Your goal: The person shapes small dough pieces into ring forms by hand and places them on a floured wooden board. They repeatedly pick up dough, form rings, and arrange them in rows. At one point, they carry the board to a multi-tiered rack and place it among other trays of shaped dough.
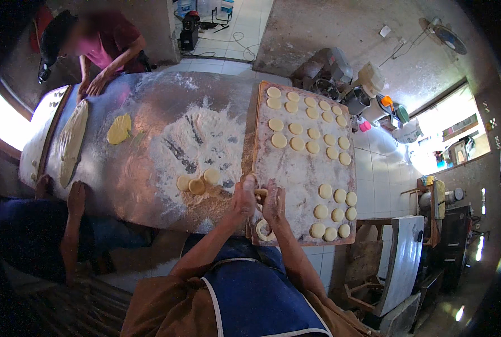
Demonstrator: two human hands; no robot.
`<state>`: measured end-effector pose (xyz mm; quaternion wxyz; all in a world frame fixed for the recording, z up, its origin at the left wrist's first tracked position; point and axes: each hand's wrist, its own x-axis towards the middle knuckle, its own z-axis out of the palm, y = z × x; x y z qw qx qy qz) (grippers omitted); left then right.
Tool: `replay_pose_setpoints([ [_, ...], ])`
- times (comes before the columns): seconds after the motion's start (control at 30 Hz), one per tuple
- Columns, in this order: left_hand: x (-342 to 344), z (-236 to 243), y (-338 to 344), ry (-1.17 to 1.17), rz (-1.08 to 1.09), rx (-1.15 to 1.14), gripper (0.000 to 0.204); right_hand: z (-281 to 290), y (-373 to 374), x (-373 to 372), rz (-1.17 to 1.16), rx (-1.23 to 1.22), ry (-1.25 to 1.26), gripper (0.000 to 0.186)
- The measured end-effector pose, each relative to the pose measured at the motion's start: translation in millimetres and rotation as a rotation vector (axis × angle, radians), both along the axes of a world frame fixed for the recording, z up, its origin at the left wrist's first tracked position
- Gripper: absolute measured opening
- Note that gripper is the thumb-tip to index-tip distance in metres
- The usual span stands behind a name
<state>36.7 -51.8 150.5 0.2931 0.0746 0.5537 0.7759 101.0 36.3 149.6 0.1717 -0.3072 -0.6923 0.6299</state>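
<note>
My left hand [241, 200] and my right hand [274, 205] meet over the left edge of a floured wooden board [292, 185]. Both have their fingers closed on a small pale piece of dough [260, 192] between them; the fingers partly cover it. Just below, a ring of dough [265, 230] lies at the board's near left corner. Several flat round dough pieces [313, 147] sit in rows on the far part of the board, and more dough rounds [337, 215] are at its near right. Left of my hands, three dough discs [196, 186] rest in flour on the metal table.
Loose flour [200, 140] covers part of the metal table [143, 191]. Farther left are a yellow lump [119, 129] and a long dough strip [73, 143], which two other people handle or stand beside. Pots [357, 101] stand beyond the board; a white panel [399, 264] is at right.
</note>
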Motion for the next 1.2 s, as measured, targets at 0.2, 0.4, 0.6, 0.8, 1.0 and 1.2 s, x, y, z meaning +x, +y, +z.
replay_pose_setpoints([
  [0.2, 21, -30, 24, -0.277, 0.186, 0.182, 0.035, 41, 4, 16, 0.050, 0.041, 0.081, 0.059],
  [0.4, 41, -68, 22, 0.167, 0.155, -0.074, 0.032, -2, 26, 31, 0.277, 0.221, 0.126, 0.058],
  [0.6, 41, -19, 18, 0.242, 0.096, -0.125, 0.033, 1, 43, 37, 0.428, 0.254, -0.098, 0.041],
  [0.8, 43, -5, 39, 0.045, 0.261, 0.058, 0.038, 22, 46, 34, 0.352, 0.233, 0.165, 0.040],
  [1.0, 11, -74, 32, 0.149, 0.287, 0.026, 0.037, 29, 64, 21, 0.430, 0.202, 0.282, 0.028],
  [1.2, -45, -109, 55, 0.520, 0.237, -0.662, 0.031, -11, 80, 4, 0.188, 0.966, -0.067, 0.031],
])
